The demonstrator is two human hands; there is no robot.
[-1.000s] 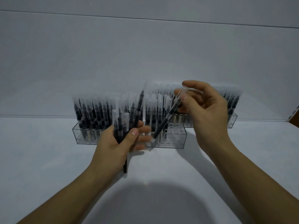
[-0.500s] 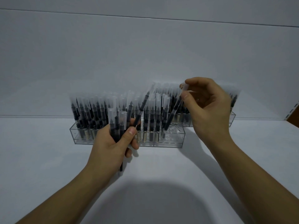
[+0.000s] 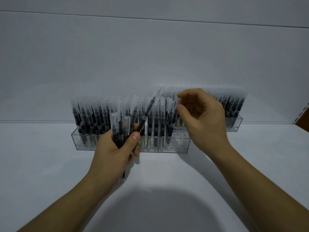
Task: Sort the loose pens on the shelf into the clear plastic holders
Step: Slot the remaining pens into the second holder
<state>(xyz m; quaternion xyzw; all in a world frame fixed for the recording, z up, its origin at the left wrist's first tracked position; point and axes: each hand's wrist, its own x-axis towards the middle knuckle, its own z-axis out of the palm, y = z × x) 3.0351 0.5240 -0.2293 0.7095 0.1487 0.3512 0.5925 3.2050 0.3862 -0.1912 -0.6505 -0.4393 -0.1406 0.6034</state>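
The white shelf (image 3: 50,164) is stretching out beneath both grips. The front clear holder (image 3: 173,148) is standing on it just behind the left hand's fist and below the right hand's pinch, its rows packed with upright capped pens. The rear holder (image 3: 234,126) is sitting beyond the right hand's pinch, partly hidden by that hand and equally crowded. The left hand (image 3: 115,151) is wrapping its curled fingers and thumb around a bundle of pens (image 3: 119,131), caps rising above the fist, barrels sticking out below it, and one pen leaning out toward the right hand. The right hand (image 3: 204,121) is pinching the clear cap of a single pen (image 3: 172,124) between thumb and forefinger, the other fingers loosely curled. That pen is hanging down-left from the pinch, its lower end reaching into the front holder beside some open holes (image 3: 179,133).
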